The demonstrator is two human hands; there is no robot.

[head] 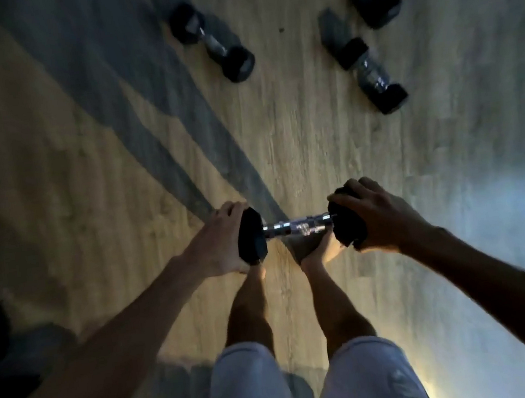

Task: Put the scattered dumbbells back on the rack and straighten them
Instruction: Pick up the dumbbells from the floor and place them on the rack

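Floorboards (314, 146); dumbbell (301, 227), left hand (217, 244), right hand (379, 217)

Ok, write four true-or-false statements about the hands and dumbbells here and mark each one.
1. The left hand and right hand carry one held dumbbell between them. True.
2. The right hand grips the handle. False: its fingers wrap the head, and the handle is bare.
3. The centre dumbbell, right dumbbell and top dumbbell lie on the floor. True.
4. The person wears shoes. False: the feet are bare.
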